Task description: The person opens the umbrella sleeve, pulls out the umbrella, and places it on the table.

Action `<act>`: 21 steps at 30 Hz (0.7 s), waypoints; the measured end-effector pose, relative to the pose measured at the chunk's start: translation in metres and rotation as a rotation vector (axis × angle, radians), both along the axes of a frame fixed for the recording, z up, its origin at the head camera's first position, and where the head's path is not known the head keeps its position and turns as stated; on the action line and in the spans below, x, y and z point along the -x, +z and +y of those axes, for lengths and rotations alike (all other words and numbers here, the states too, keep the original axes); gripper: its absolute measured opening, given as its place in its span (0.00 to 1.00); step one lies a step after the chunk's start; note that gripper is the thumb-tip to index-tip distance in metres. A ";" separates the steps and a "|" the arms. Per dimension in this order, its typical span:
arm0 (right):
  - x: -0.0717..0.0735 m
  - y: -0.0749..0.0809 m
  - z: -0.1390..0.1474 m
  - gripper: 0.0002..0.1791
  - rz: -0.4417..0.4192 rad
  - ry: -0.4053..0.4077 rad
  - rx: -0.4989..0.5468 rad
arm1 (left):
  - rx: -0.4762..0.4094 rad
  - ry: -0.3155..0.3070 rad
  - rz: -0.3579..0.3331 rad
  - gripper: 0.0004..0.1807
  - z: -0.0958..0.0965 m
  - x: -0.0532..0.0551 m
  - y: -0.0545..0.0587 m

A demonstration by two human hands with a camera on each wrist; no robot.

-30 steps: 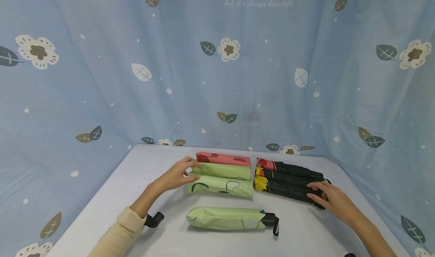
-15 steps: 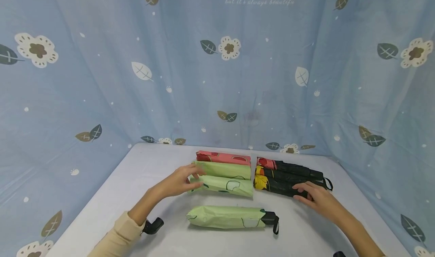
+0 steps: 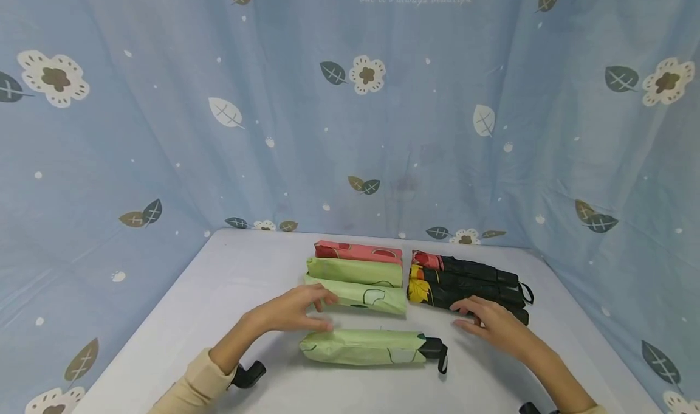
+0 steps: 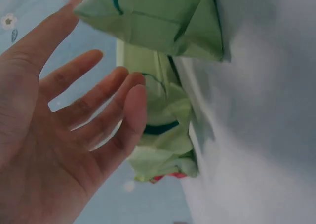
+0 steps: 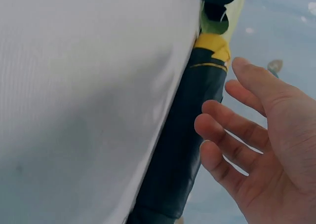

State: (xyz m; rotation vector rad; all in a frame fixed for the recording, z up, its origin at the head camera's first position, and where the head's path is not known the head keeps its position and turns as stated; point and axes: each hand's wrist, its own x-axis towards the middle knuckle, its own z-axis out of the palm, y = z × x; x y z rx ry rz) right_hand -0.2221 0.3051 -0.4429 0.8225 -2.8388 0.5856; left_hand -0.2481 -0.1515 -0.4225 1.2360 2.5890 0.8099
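Observation:
A folded green umbrella (image 3: 366,348) with a black handle and strap lies alone at the front. My left hand (image 3: 292,309) hovers at its left end, fingers loosely bent, holding nothing. In the left wrist view, that umbrella's closed end (image 4: 163,21) is near the fingertips. Behind it lie two more green umbrellas (image 3: 355,272) and a red watermelon-print one (image 3: 358,253) in a stack of rows. My right hand (image 3: 492,324) is in front of three black folded umbrellas (image 3: 470,274) with flowered ends, relaxed and holding nothing. In the right wrist view, the nearest black umbrella (image 5: 182,130) passes beside its fingers.
A white tabletop (image 3: 246,250) carries everything. A blue patterned curtain (image 3: 421,128) stands around its back and sides. Black wrist-camera parts (image 3: 248,374) show by the left wrist.
My left hand has come away from the back green umbrellas, forward to the front one. My right hand has moved left from the handle end of the black umbrellas. The umbrellas have not moved.

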 end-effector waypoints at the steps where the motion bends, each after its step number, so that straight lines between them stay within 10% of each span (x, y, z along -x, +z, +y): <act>1: 0.000 0.000 -0.002 0.15 -0.005 -0.004 -0.002 | 0.008 -0.004 -0.008 0.31 0.001 0.000 -0.001; 21: -0.008 -0.001 -0.025 0.18 -0.094 0.087 -0.014 | 0.154 -0.083 -0.164 0.37 0.016 -0.004 -0.014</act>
